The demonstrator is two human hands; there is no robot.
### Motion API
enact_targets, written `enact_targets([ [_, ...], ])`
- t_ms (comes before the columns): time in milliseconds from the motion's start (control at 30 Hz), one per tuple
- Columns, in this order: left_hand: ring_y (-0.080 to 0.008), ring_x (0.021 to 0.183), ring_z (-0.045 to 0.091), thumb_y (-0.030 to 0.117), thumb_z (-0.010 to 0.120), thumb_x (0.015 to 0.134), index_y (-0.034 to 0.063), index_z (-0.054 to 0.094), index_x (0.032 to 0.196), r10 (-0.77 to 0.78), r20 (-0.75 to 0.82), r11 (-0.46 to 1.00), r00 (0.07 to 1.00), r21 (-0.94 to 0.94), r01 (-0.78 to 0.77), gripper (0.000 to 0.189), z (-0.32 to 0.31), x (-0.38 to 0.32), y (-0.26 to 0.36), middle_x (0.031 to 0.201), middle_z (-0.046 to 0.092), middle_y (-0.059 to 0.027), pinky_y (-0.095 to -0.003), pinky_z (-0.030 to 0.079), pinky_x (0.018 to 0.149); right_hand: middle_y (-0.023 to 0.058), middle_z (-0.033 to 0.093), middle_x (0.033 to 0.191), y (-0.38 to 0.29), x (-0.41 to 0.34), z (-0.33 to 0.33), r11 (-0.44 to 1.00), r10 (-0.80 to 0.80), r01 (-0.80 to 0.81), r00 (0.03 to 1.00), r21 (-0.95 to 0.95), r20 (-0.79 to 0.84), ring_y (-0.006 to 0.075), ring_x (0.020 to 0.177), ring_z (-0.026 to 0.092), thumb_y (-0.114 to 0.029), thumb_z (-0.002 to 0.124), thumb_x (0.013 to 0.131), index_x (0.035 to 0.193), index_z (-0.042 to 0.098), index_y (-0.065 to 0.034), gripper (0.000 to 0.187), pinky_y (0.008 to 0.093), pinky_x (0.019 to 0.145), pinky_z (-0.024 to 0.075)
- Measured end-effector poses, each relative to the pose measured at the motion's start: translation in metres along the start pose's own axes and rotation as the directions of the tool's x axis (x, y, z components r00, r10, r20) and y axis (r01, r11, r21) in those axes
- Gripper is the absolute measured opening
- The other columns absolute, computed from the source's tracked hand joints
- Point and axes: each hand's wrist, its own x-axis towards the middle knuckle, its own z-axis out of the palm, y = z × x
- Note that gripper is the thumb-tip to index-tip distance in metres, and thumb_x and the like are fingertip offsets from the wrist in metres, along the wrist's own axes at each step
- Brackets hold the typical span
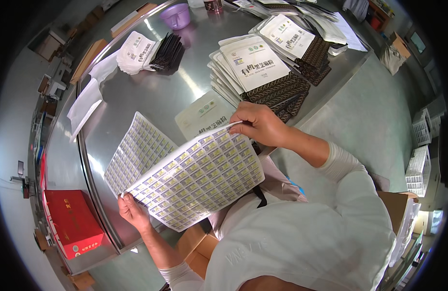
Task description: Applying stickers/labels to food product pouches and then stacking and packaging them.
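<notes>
Between my two hands hangs a sheet of small printed stickers [206, 174], tilted up off the table. My left hand [134, 212] pinches its lower left corner, and my right hand [262, 123] grips the upper right corner between thumb and fingers. Behind it, a second sticker sheet [138, 149] rests on the metal table, partly covered by the held one. A white and black printed pouch [204, 111] lies flat just beyond the sheet, its lower part hidden. Close to my right hand is a fanned stack of similar pouches [260, 65].
More pouch stacks stand at the far right [291, 38] and far left [140, 52] of the steel table [187, 82]. A purple plastic cup [175, 16] is at the back. A red box [71, 222] sits at the left, and an open cardboard box [198, 247] is below the table's near edge.
</notes>
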Motion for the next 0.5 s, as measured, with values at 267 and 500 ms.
enact_targets([
  [267, -0.0226, 0.107, 0.055, 0.021, 0.058, 0.091, -0.0027, 0.055, 0.108, 0.229, -0.104, 0.835, 0.968, 0.532, -0.14, 0.029, 0.029, 0.032, 0.056, 0.117, 0.057, -0.0145, -0.0348, 0.041, 0.091, 0.0082, 0.051, 0.077, -0.019, 0.011, 0.013, 0.99, 0.052, -0.071, 0.988, 0.124, 0.148, 0.0226, 0.067, 0.053, -0.017, 0.07, 0.08, 0.084, 0.063, -0.003, 0.016, 0.0329, 0.062, 0.0428],
  [500, -0.0215, 0.073, 0.06, 0.011, 0.074, 0.075, 0.0042, 0.06, 0.097, -0.118, 0.628, 0.83, 0.769, 0.488, -0.271, 0.028, 0.113, 0.034, 0.084, 0.085, 0.063, -0.0098, -0.0303, 0.047, 0.066, 0.0077, 0.054, 0.082, -0.027, 0.02, 0.027, 0.995, -0.078, 0.066, 0.985, 0.076, 0.157, 0.0213, 0.07, 0.053, -0.013, 0.067, 0.081, 0.087, 0.061, -0.0037, 0.013, 0.0322, 0.063, 0.0437],
])
